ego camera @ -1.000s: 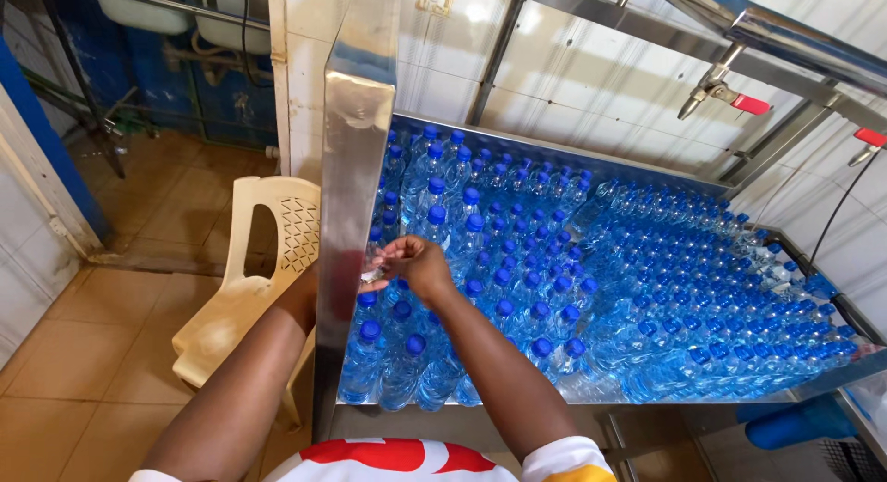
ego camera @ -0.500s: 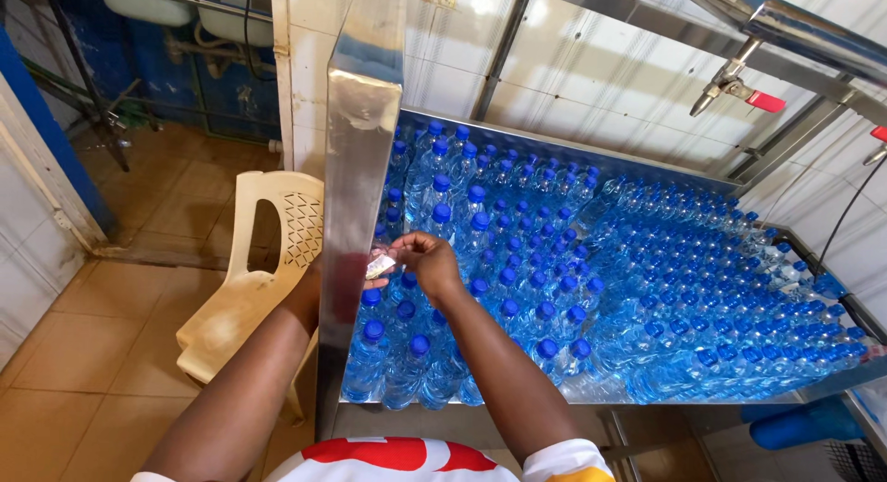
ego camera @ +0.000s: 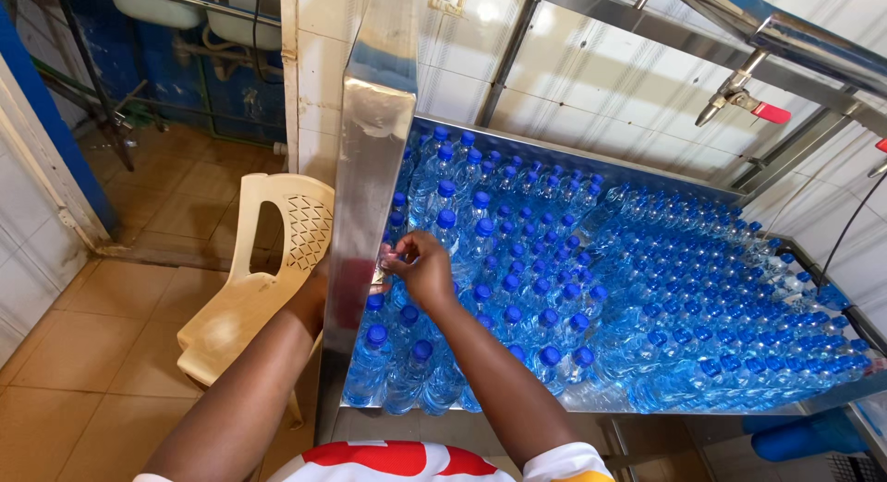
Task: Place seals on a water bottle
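Both of my hands meet at the near left corner of the steel trough, just inside its tall left wall. Right hand is curled, its fingertips pinching the top of one small water bottle; what I grip looks like the neck or a clear band on it, though the detail is too small to be sure. Left hand is mostly hidden behind that wall (only the wrist and a dim reflection in the metal show), so I cannot tell whether it is closed or open.

From the head view, which is the only one, the trough is packed with upright clear bottles with blue caps, row on row, running away to the right of the wall. The bottle I work on stands among the nearest rows, touching its neighbours, right against the wall. To the left of the wall, outside the trough, a cream plastic chair stands on the tan tiled floor. Beyond the far rim, a pipe with a red-handled tap runs along the white tiled wall.

By my judgement I am mid-way through handling this one bottle top. Next I would need a steady pinch and a small, careful motion, since the neighbours crowd close and could tip.
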